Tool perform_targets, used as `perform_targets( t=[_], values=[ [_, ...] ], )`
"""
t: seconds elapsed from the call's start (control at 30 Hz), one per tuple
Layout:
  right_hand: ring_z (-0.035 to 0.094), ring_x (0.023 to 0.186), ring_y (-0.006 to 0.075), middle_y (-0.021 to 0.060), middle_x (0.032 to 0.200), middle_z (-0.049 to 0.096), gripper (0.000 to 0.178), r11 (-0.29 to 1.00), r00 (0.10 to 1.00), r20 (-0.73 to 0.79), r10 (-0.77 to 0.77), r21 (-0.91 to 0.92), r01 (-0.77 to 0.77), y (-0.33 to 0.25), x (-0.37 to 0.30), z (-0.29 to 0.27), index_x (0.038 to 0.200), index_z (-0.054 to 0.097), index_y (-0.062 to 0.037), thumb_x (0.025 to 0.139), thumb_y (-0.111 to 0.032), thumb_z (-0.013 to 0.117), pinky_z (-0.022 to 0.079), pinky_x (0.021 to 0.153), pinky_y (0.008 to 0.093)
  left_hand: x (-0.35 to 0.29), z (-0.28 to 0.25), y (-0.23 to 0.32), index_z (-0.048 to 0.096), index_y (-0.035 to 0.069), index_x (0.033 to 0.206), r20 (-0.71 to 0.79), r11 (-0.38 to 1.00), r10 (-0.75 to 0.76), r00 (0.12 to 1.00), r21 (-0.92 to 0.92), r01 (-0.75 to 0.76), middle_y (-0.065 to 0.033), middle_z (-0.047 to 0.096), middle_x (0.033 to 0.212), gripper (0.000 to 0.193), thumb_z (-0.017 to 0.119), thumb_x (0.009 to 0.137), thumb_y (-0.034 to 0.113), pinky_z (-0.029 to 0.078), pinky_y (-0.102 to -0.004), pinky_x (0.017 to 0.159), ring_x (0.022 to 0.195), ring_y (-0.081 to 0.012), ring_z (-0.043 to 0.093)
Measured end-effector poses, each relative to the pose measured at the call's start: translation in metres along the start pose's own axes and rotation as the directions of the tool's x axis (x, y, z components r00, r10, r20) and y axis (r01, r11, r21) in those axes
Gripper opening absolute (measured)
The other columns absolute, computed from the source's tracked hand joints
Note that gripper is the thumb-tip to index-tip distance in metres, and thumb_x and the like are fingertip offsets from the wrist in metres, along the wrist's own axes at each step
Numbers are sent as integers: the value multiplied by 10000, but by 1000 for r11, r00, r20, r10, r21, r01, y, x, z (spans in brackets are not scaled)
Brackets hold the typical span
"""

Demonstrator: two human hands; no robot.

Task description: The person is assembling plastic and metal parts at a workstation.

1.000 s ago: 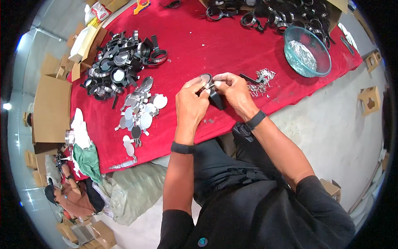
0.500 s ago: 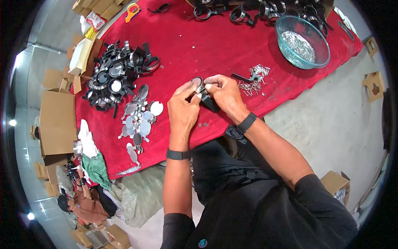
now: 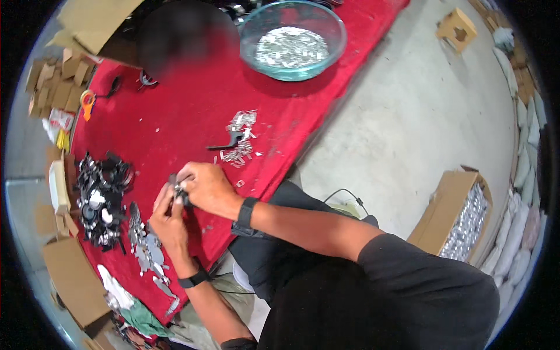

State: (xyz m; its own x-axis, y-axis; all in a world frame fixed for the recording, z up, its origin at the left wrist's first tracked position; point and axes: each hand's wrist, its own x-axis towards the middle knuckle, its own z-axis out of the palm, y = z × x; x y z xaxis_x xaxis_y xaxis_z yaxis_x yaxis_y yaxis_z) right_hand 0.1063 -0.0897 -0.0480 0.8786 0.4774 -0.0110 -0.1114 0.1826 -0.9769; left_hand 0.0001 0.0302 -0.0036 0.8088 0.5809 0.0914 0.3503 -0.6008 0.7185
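Observation:
My left hand [image 3: 169,221] and my right hand [image 3: 209,189] meet above the red cloth, fingers pinched around one small dark part with a metal piece [image 3: 180,191]. My fingers cover most of it. To the right of the hands, small silvery metal clips [image 3: 236,155] lie loose, with a black angled lever [image 3: 233,141] among them. Closer to my left hand lie flat grey discs with tabs [image 3: 153,252]. Beyond these, at the left, black parts with metal rings [image 3: 99,201] form a heap.
A clear bowl [image 3: 291,74] of small metal pieces stands at the table's far side. Orange tape dispenser [image 3: 87,105] lies far left. Cardboard boxes [image 3: 79,274] line the left edge. On the floor at right sits an open carton [image 3: 434,213] of shiny parts.
The view has swung to the right, so table and hands appear farther left. Both hands still hold the part; its disc, plain before, is now mostly hidden.

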Motion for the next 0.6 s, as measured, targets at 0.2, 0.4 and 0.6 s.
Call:
perform_targets(
  t=[0.2,0.4,0.6],
  values=[
    [764,936,430,260,946,773,172,998,997,-36,-63,-34,61,-2,0,-3,974,776,27,883,-65,662,594,869,514,3,-1,-5,710,-61,1406,28,1000,-9,1000,-22,10,-196,714,1460,399,698,1026,60,492,-386,1176,1341,-283,678],
    [772,929,421,248,955,782,165,999,1000,-8,-29,-37,29,-1,4,-1,1002,779,24,893,-65,692,603,851,507,9,-7,-1,704,-61,1412,61,1000,-23,998,15,22,-202,703,1471,394,704,1037,63,517,-384,1156,1335,-279,681],
    [761,923,444,264,952,771,142,998,998,-3,-57,-11,57,-2,4,1,976,781,15,878,-77,735,596,829,528,9,-14,-1,693,-53,1433,96,998,-29,995,56,24,-200,701,1478,414,700,1052,110,509,-383,1155,1335,-263,675]
  ],
)
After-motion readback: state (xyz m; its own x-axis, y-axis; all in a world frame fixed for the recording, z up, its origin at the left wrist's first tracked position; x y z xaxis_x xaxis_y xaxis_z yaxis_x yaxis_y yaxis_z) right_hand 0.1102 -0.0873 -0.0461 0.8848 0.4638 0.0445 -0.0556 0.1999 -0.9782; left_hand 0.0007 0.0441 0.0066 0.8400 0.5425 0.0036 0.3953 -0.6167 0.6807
